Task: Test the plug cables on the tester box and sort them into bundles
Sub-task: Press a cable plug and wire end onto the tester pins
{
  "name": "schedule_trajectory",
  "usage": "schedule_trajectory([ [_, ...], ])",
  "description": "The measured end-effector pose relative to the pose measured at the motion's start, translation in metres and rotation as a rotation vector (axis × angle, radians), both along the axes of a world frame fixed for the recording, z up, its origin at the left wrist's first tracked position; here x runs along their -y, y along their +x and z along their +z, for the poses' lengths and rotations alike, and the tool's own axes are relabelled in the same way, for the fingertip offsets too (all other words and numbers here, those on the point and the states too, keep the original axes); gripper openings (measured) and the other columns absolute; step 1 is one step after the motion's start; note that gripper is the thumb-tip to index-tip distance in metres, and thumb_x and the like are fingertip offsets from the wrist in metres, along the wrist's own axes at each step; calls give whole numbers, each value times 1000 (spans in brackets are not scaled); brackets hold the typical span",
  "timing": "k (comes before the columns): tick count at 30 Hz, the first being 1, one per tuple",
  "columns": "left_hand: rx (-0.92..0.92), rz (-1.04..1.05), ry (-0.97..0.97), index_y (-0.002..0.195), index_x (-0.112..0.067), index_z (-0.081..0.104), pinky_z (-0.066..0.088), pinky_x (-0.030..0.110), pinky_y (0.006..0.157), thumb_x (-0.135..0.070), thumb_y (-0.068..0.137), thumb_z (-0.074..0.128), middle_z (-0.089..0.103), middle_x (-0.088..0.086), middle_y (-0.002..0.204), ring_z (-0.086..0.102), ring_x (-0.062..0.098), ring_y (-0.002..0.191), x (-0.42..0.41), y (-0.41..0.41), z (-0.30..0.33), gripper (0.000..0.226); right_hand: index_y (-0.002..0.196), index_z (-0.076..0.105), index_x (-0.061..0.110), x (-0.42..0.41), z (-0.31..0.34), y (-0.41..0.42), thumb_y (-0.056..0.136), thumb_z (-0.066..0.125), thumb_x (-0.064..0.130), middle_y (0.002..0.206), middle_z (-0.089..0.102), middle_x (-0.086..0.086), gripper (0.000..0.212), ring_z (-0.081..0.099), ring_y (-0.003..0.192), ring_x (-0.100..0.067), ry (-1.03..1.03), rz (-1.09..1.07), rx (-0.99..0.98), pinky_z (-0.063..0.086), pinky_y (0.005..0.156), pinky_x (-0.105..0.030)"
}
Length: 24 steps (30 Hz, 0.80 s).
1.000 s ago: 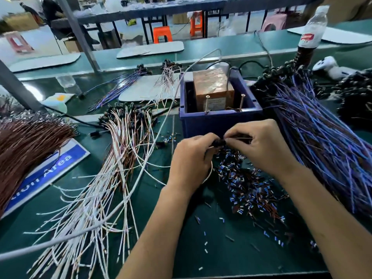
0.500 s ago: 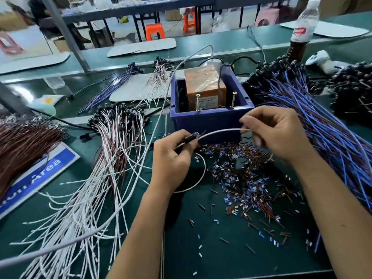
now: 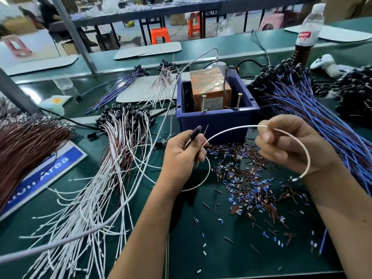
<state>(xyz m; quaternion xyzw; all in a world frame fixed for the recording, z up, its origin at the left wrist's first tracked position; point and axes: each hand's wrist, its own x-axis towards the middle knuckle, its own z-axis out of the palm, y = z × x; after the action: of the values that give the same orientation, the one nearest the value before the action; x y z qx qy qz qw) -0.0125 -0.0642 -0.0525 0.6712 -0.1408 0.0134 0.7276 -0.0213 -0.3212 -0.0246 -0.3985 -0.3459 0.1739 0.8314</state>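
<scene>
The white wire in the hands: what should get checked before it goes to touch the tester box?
1. Plug end held firmly: ok. The left hand grips the black plug.
2. Wire held along its length: ok. The right hand pinches the white wire.
3. Free tip bare and reachable: ok. The stripped tip hangs below the right hand, touching nothing.
4. Test screws clear: ok. Both screws stand upright at the front of the blue bin.
5. Second lead ready: cannot tell. A thin brown lead sticks up by the plug; its tip is too small to judge.
</scene>
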Motion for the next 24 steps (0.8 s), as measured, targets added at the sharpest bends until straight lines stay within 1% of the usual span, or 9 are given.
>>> schedule_trajectory([
  [3,62,24,74,83,-13,66,36,10,50,-26,104,54,71,5,66,46,0,46,1,-1,0,28,105,80,17,-3,4,4,87,81,28,78,65,1,21,50,60,-7,29,-152,-52,43,52,-17],
  [6,118,54,70,87,-15,67,39,6,53,-26,105,54,76,6,75,51,-6,49,3,-2,3,25,87,75,21,1,6,6,89,78,38,66,45,9,18,35,55,-3,22,-284,-99,34,44,-13],
  [9,71,1,-18,85,-19,67,33,13,49,-29,105,54,58,-5,61,39,1,46,6,-4,4,26,74,62,12,-2,2,4,95,71,36,69,35,0,33,33,55,-7,-78,-231,-96,31,41,-15],
  [11,2,-19,-146,82,-22,65,30,19,47,-30,103,57,43,-8,56,30,6,46,7,-6,6,24,67,55,8,-10,-1,3,95,69,34,65,32,-5,41,30,51,-12,-237,-199,-62,24,39,-19],
  [14,-27,-7,-254,82,-23,65,34,22,49,-27,93,69,39,-9,53,31,9,47,5,-9,8,13,63,54,3,-22,-4,0,96,62,26,58,31,-10,42,24,45,-16,-470,-117,-15,12,40,-30],
  [16,-32,-3,-259,87,-21,72,35,20,50,-28,88,72,41,-11,50,34,7,45,5,-10,9,8,63,56,2,-28,-5,-2,98,56,25,55,31,-13,42,22,44,-19,-569,-45,7,9,41,-36],
  [19,-44,8,-210,95,-17,77,30,24,50,-29,89,73,41,-9,50,33,9,45,7,-11,8,14,66,58,3,-33,-4,-5,100,54,28,55,34,-14,42,23,45,-21,-654,24,44,12,42,-37],
  [21,-47,-9,-159,92,-15,78,25,30,49,-34,87,74,41,-8,50,32,11,46,9,-12,9,20,67,59,3,-36,-5,-6,99,55,30,57,34,-16,43,23,45,-22,-665,32,56,11,43,-37],
  [24,-90,-100,-118,84,-18,76,22,32,48,-42,87,73,39,-9,52,29,9,45,10,-13,8,24,68,57,1,-37,-5,-6,101,58,33,57,34,-13,46,23,47,-23,-603,47,35,11,45,-40],
])
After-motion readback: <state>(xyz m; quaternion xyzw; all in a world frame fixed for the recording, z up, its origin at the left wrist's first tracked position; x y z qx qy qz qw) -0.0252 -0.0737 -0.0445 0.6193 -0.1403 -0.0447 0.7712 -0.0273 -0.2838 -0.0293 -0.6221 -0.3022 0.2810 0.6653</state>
